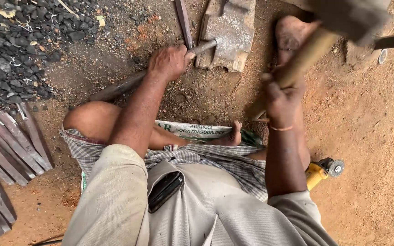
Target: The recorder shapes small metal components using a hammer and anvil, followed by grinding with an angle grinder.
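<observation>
I sit on the dirt ground with legs folded. My left hand [169,61] grips a long metal rod [119,87] whose tip rests on a grey stone block [229,34] ahead of me. My right hand [281,93] is closed on the wooden handle [304,57] of a hammer, raised; its blurred grey head [352,16] is at the top right, above the block.
A pile of black coal pieces [12,50] lies at the left, with several flat metal bars [10,146] stacked below it. A yellow angle grinder [322,171] lies by my right hip. A printed sack [197,130] is under my legs. A phone [165,191] sticks out of my shirt pocket.
</observation>
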